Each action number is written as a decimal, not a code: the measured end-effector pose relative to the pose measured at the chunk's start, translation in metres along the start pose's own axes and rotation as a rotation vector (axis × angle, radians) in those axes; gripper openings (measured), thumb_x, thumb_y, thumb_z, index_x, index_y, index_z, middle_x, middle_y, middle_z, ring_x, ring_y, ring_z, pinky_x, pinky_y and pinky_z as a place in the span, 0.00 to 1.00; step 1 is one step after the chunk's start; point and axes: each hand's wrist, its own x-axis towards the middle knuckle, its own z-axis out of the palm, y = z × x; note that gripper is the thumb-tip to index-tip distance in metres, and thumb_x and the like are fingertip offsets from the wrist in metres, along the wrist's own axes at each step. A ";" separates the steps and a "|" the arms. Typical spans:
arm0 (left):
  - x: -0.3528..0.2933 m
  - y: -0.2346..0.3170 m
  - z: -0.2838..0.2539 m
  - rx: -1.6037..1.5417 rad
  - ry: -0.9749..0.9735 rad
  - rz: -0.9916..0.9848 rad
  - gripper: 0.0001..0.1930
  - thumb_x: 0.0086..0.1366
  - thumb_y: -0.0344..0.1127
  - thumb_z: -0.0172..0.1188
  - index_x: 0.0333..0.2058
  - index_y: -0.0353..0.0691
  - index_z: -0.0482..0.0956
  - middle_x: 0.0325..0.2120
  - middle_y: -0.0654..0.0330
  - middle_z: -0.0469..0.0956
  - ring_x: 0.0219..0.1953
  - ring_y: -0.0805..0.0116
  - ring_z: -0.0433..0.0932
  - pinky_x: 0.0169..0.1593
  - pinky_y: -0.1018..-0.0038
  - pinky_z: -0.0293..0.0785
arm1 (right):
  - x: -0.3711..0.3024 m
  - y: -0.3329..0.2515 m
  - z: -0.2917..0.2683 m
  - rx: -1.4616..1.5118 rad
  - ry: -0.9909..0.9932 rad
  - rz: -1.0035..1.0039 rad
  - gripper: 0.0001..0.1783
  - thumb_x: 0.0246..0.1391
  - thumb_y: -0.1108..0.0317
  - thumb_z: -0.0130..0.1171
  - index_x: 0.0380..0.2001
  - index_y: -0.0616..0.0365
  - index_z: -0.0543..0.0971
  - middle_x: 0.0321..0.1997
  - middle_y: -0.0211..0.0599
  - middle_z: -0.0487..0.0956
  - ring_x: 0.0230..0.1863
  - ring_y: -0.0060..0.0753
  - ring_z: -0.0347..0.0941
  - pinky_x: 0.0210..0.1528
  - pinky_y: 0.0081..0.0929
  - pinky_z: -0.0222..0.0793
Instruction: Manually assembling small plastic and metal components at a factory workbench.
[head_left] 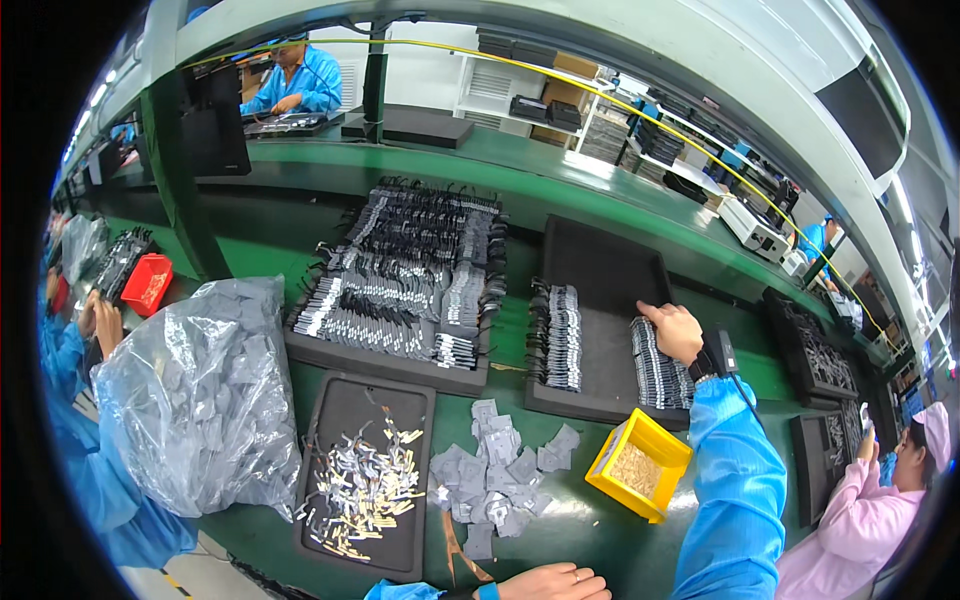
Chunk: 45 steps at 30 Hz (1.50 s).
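Head view: right hand (673, 330) reaching out, fingers pressed onto row of small striped parts (657, 373) on black foam tray (605, 270); left hand (553, 581) flat on green bench, holding nothing. Two rows laid, most of tray bare. Yellow bin (640, 465) holds tan bits; near tray (362, 470) loose metal clips; far tray (400, 275) packed full.

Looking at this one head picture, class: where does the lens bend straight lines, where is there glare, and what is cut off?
Head view: the green bench edges bow toward the rim; black corners frame the round image; glare whitens the clear bag and the bench top; the left hand is cropped at the lower edge; the right hand on the black tray is sharp.
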 end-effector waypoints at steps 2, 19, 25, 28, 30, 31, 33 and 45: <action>0.000 0.001 0.000 0.007 0.004 0.006 0.04 0.54 0.36 0.54 0.24 0.46 0.70 0.20 0.65 0.64 0.24 0.72 0.66 0.26 0.77 0.60 | 0.001 0.009 0.017 0.077 0.031 0.122 0.16 0.44 0.69 0.47 0.38 0.54 0.77 0.33 0.39 0.78 0.40 0.39 0.72 0.45 0.33 0.64; -0.001 0.001 0.004 0.021 0.029 0.021 0.07 0.54 0.37 0.53 0.20 0.47 0.66 0.18 0.64 0.61 0.22 0.71 0.65 0.25 0.77 0.60 | 0.014 -0.007 0.022 0.003 0.100 0.352 0.21 0.52 0.51 0.45 0.23 0.56 0.77 0.24 0.41 0.77 0.36 0.43 0.71 0.43 0.40 0.62; -0.003 -0.001 0.000 0.049 0.035 0.029 0.07 0.54 0.37 0.53 0.20 0.47 0.67 0.18 0.64 0.62 0.22 0.71 0.65 0.25 0.77 0.61 | 0.002 -0.006 -0.018 0.081 0.193 0.352 0.17 0.54 0.60 0.45 0.22 0.62 0.74 0.26 0.52 0.74 0.32 0.56 0.70 0.34 0.46 0.65; -0.001 -0.002 -0.010 0.140 0.178 0.043 0.07 0.53 0.38 0.53 0.19 0.47 0.67 0.18 0.65 0.62 0.23 0.72 0.66 0.25 0.77 0.61 | -0.024 -0.023 -0.052 0.328 0.342 0.272 0.11 0.51 0.65 0.52 0.28 0.63 0.77 0.30 0.50 0.75 0.34 0.50 0.72 0.37 0.37 0.67; -0.011 0.000 -0.010 0.211 0.178 0.003 0.06 0.56 0.36 0.49 0.27 0.41 0.67 0.21 0.65 0.64 0.28 0.74 0.67 0.35 0.79 0.63 | -0.053 -0.067 -0.094 0.517 0.416 0.250 0.06 0.50 0.72 0.52 0.27 0.64 0.75 0.29 0.45 0.75 0.34 0.44 0.71 0.39 0.30 0.65; -0.013 0.006 -0.016 0.247 0.126 -0.079 0.05 0.51 0.35 0.49 0.26 0.41 0.67 0.22 0.64 0.65 0.30 0.73 0.68 0.36 0.78 0.63 | -0.067 -0.082 -0.106 0.510 0.417 0.183 0.04 0.49 0.74 0.52 0.26 0.64 0.75 0.29 0.44 0.74 0.35 0.43 0.70 0.39 0.30 0.64; -0.017 0.014 -0.036 0.347 0.011 -0.178 0.04 0.48 0.33 0.50 0.24 0.42 0.66 0.23 0.62 0.66 0.30 0.71 0.68 0.36 0.77 0.63 | -0.099 -0.106 -0.130 0.441 0.400 0.092 0.02 0.46 0.77 0.52 0.26 0.62 0.73 0.28 0.42 0.73 0.35 0.43 0.68 0.40 0.31 0.62; -0.120 -0.024 -0.159 0.520 0.030 -0.882 0.11 0.48 0.39 0.63 0.28 0.40 0.75 0.22 0.59 0.73 0.27 0.58 0.73 0.31 0.68 0.70 | -0.184 -0.278 -0.098 0.961 0.114 -0.178 0.05 0.39 0.78 0.57 0.24 0.60 0.77 0.25 0.38 0.76 0.31 0.38 0.71 0.36 0.30 0.65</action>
